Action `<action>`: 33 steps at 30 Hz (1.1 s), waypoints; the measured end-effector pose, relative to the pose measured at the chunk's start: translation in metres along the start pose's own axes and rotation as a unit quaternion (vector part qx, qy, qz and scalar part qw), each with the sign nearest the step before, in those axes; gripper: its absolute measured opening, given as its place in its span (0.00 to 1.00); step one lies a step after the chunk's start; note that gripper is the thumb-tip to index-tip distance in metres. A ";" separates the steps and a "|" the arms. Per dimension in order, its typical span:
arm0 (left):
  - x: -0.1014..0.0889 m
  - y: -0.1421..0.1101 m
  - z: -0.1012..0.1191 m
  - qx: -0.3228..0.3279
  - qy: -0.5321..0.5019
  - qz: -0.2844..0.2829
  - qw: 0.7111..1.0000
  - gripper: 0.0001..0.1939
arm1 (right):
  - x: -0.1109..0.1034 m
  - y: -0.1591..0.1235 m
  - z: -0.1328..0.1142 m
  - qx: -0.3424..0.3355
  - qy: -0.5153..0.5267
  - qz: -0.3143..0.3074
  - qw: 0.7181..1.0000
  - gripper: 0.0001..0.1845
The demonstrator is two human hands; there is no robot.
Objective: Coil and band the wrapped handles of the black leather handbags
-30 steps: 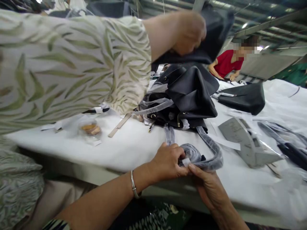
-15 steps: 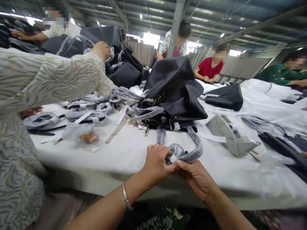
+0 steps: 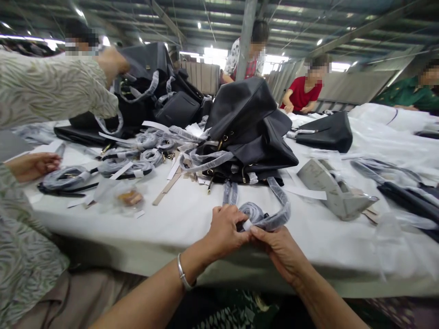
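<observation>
Both hands stay put at the table edge: left hand and right hand still pinch the wrapped strap below the black bag, while the neighbour's sleeve has pulled away left.

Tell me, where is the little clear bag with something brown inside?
The small clear bag lies on the white table, left of the person's left hand.

A small black bag lies far back on the white table. A grey folded card sits near it. Wrapped straps lie in a heap on the left, beside a little clear packet. A person in red works behind.
</observation>
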State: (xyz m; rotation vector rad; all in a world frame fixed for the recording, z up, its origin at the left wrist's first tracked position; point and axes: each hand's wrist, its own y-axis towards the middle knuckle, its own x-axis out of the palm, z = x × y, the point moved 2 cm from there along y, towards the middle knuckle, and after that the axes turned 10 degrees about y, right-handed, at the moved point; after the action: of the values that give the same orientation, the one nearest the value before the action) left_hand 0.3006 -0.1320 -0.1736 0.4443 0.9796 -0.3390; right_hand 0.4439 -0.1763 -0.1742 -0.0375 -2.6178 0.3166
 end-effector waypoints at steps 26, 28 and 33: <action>-0.003 0.011 -0.005 0.123 0.037 -0.020 0.991 0.18 | -0.003 0.001 -0.001 0.061 0.032 0.056 0.996 0.16; -0.001 0.008 -0.002 0.122 0.052 0.008 0.991 0.15 | -0.003 -0.003 -0.003 0.072 0.057 0.046 0.995 0.14; 0.006 0.003 0.004 0.092 0.051 0.052 0.993 0.10 | 0.002 -0.012 -0.008 0.075 0.131 -0.060 0.987 0.15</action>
State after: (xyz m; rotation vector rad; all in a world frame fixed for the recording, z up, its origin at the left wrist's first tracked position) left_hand 0.3077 -0.1320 -0.1767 0.6838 1.0240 -0.3169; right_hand 0.4462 -0.1860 -0.1633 0.1208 -2.3186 0.4333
